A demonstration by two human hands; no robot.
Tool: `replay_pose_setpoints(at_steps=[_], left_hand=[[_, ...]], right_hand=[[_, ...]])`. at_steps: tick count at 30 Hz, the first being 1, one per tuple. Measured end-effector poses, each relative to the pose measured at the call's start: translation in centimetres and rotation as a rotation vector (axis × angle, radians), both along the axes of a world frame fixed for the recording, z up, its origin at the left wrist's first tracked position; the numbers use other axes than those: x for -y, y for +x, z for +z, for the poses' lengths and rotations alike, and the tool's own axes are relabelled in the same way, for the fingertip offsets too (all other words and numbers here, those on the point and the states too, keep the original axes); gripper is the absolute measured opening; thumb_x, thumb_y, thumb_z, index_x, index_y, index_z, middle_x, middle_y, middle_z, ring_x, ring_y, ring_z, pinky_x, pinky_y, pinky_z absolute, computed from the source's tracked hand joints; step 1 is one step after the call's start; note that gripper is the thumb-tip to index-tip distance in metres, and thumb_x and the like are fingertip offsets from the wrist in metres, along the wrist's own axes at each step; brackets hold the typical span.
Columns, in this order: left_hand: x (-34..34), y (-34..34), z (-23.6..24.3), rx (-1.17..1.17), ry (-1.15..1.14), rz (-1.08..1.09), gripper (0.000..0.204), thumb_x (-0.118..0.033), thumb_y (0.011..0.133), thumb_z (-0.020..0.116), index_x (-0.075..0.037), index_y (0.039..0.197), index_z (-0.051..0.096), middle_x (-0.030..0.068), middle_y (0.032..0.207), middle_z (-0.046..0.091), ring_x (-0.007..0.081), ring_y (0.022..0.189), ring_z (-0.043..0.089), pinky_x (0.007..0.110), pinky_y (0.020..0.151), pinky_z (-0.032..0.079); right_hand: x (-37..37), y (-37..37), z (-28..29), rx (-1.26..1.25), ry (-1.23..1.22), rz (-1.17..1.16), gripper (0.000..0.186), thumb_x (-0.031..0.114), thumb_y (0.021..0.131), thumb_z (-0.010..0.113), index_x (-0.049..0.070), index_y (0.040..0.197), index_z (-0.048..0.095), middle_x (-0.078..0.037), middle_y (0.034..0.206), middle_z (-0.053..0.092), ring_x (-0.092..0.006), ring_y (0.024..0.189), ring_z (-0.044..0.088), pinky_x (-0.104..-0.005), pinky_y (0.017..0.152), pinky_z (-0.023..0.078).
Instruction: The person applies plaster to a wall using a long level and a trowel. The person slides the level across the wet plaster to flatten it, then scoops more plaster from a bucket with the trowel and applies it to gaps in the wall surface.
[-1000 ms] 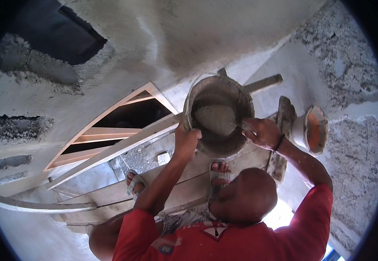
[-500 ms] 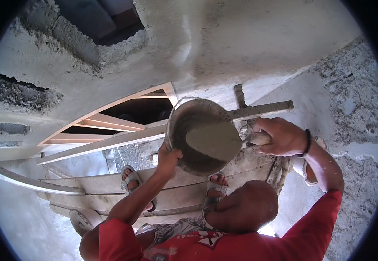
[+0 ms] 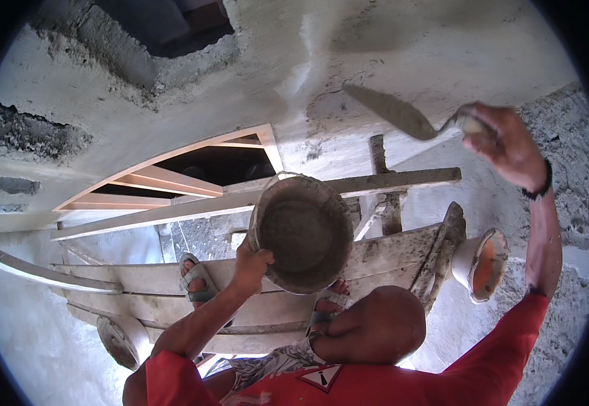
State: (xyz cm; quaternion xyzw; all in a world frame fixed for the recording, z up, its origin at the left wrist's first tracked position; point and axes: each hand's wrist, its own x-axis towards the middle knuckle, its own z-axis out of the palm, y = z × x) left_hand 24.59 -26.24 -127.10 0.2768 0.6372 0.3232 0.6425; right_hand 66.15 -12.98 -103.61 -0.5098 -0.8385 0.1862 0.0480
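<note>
My left hand (image 3: 250, 267) grips the rim of a round, cement-crusted bucket (image 3: 302, 235) whose inside is dark grey and wet. My right hand (image 3: 501, 142) is raised at the upper right, closed on the handle of a trowel (image 3: 393, 111); its grey, mortar-coloured blade is held out over or near the pale plastered wall (image 3: 294, 47). I cannot tell whether the blade touches the wall.
Plank platform (image 3: 98, 311) under my sandalled feet, white round containers (image 3: 481, 267) at both sides, a long timber bar (image 3: 409, 179) across, a triangular wooden-framed opening (image 3: 125, 177), a curved rail (image 3: 44, 279), rough recesses (image 3: 186, 27) in the wall and rough plaster (image 3: 565, 115) at right.
My right hand has lifted the trowel out of the bucket, upward and rightward to the wall. My left hand and the bucket have moved down and left; the grey mass seen inside is gone.
</note>
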Motion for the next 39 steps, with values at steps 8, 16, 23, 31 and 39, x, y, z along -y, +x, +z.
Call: replay_pose_setpoints(at_steps=[8, 16, 23, 31, 39], left_hand=[[-2.7, 6.5, 3.6, 0.021, 0.124, -0.137, 0.051, 0.003, 0.064, 0.054, 0.001, 0.114, 0.057, 0.005, 0.088, 0.061, 0.0123, 0.076, 0.055, 0.026, 0.066, 0.045], [-3.8, 9.2, 4.8, 0.058, 0.225, -0.237, 0.053, 0.002, 0.064, 0.054, 0.003, 0.116, 0.054, 0.0072, 0.094, 0.061, 0.0157, 0.082, 0.057, 0.029, 0.071, 0.047], [-3.6, 7.8, 4.8, 0.114, 0.125, -0.183, 0.053, 0.003, 0.065, 0.054, 0.003, 0.118, 0.053, 0.0076, 0.096, 0.06, 0.0158, 0.082, 0.057, 0.029, 0.072, 0.048], [-3.2, 5.3, 2.8, 0.152, 0.099, -0.085, 0.05, 0.004, 0.067, 0.054, 0.001, 0.117, 0.053, 0.0079, 0.093, 0.059, 0.0179, 0.079, 0.058, 0.031, 0.071, 0.05], [0.1, -0.6, 1.5, -0.049, -0.05, -0.056, 0.056, 0.004, 0.066, 0.055, -0.001, 0.122, 0.052, 0.0061, 0.094, 0.06, 0.0149, 0.079, 0.057, 0.028, 0.069, 0.048]], right_hand=[[9.1, -5.0, -9.8, 0.546, 0.185, 0.136, 0.029, 0.013, 0.085, 0.056, 0.004, 0.113, 0.06, -0.018, 0.089, 0.063, -0.0241, 0.072, 0.062, -0.0384, 0.061, 0.053], [12.7, -5.4, -17.6, 0.263, -0.311, 0.067, 0.037, 0.024, 0.084, 0.061, 0.005, 0.115, 0.059, -0.018, 0.074, 0.065, -0.0344, 0.076, 0.067, -0.0448, 0.067, 0.055], [13.9, -4.7, -15.7, -0.151, -0.153, -0.097, 0.041, 0.024, 0.078, 0.067, 0.006, 0.115, 0.06, -0.019, 0.083, 0.067, -0.0353, 0.073, 0.066, -0.045, 0.066, 0.053], [11.8, -4.5, -9.3, -0.013, -0.17, -0.016, 0.038, 0.022, 0.077, 0.068, 0.005, 0.11, 0.058, -0.019, 0.081, 0.065, -0.0367, 0.081, 0.065, -0.0468, 0.072, 0.052], [6.1, -2.6, -7.4, -0.162, -0.496, 0.117, 0.031, 0.025, 0.08, 0.072, 0.006, 0.101, 0.061, -0.015, 0.085, 0.068, -0.0282, 0.075, 0.067, -0.0375, 0.07, 0.053]])
